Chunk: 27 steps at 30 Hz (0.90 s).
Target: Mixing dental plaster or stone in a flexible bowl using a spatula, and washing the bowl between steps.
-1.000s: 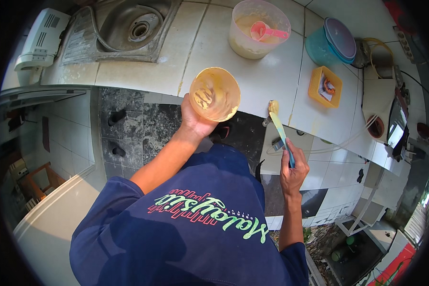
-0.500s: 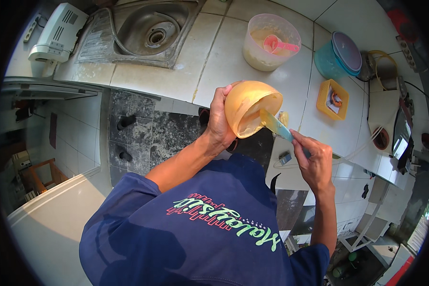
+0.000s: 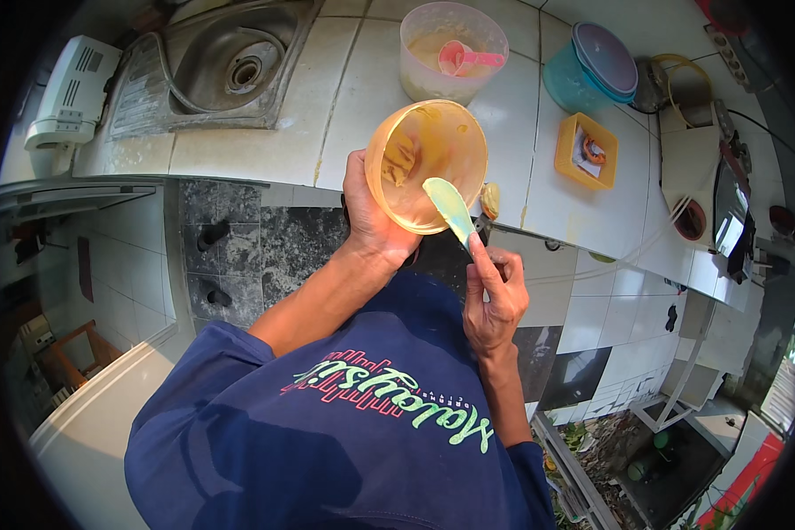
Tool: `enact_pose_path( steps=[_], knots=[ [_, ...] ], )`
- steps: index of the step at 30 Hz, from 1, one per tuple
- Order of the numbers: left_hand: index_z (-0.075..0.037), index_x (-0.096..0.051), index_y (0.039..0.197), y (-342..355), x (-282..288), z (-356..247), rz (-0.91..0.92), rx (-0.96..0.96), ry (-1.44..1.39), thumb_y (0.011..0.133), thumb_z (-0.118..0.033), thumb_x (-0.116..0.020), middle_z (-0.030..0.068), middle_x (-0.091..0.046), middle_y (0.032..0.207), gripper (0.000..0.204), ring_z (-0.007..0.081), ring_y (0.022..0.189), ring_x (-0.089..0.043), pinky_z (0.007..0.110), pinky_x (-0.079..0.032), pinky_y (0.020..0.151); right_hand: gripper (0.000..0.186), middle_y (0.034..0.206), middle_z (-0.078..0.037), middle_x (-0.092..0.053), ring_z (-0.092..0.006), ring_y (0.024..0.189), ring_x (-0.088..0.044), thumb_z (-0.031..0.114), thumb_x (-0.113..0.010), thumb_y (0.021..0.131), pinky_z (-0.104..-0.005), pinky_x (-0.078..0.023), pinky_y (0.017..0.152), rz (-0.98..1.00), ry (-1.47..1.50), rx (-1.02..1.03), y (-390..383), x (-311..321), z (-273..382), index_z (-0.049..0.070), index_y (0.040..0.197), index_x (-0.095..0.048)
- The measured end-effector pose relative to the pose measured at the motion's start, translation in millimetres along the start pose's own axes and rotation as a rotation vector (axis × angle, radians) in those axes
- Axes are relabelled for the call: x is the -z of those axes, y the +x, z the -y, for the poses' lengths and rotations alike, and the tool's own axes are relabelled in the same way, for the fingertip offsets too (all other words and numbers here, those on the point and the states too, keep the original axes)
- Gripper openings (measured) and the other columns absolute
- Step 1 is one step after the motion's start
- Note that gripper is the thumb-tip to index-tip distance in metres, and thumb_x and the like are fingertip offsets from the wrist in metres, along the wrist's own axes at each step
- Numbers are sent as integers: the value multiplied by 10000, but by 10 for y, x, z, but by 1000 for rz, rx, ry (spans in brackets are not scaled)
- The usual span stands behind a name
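My left hand (image 3: pixel 368 208) is wrapped round the outside of a yellow-orange bowl (image 3: pixel 442 132), tilted so that its inside shows. Thick yellowish residue clings to its inner wall. A pale green-blue spatula (image 3: pixel 451 210) is gripped by its handle in my right hand (image 3: pixel 496 296). The coated spatula blade lies over the bowl's near right rim; whether it touches cannot be made out. Just right of the bowl, at the counter's edge, is a small yellowish lump (image 3: pixel 490 200), partly hidden.
On the tiled counter (image 3: pixel 336 115), a translucent pink tub (image 3: pixel 415 66) holds pale flour-like stuff and a pink scoop (image 3: pixel 468 58). Farther right are a lidded blue container (image 3: pixel 570 79) and a yellow basket (image 3: pixel 585 163). A steel sink (image 3: pixel 185 93) is at the left.
The bowl has turned its opening up toward view, showing more of its inside. My right hand with the spatula has shifted left, and the blade has come out from inside to the rim.
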State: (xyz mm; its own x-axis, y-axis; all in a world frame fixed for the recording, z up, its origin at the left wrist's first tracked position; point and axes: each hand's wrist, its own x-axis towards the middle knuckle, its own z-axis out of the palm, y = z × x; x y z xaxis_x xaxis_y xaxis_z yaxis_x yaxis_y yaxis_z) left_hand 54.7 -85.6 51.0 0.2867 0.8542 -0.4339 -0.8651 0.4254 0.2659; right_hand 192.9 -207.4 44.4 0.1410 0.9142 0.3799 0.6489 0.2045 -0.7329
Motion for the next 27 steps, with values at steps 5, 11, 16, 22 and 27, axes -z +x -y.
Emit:
enact_pose_path(
  steps=[5,11,16,22,27],
  knots=[
    [-66,-526,1247,117,-45,44,111,1,-72,915,-407,-434,109,-555,1236,485,277,1153,-529,450,-433,1001,395,906,-116,-637,-165,723,-611,-62,-624,837,-273,-494,618,19,-102,-32,-421,262,-168,60,1213,-641],
    [-42,-522,1239,-24,-175,86,226,-62,215,940,-370,-348,124,-576,1223,477,249,1148,-544,411,-446,984,339,728,-87,-629,-135,643,-617,-55,-604,859,-251,-475,579,37,-16,-128,69,681,-35,34,1182,-654],
    [-32,-448,1246,-59,-233,177,255,-111,396,950,-374,-306,122,-545,1192,475,222,1118,-541,368,-454,957,280,669,-86,-624,-122,581,-605,-2,-599,866,-256,-472,553,235,80,-219,319,710,-167,4,1137,-670],
    [-19,-388,1259,-60,-17,211,187,-421,574,929,-382,-325,148,-523,1203,495,224,1129,-527,368,-464,945,278,680,-32,-612,-43,506,-458,68,-592,915,-174,-332,450,217,958,-904,-260,366,-426,-35,1169,-637],
    [-36,-436,1250,-158,184,-15,19,-452,613,943,-398,-324,122,-529,1174,488,215,1123,-520,357,-452,950,293,786,-73,-651,-91,650,-581,39,-575,918,-219,-462,597,-172,223,-677,-622,148,-1025,-20,1202,-617]
  ],
)
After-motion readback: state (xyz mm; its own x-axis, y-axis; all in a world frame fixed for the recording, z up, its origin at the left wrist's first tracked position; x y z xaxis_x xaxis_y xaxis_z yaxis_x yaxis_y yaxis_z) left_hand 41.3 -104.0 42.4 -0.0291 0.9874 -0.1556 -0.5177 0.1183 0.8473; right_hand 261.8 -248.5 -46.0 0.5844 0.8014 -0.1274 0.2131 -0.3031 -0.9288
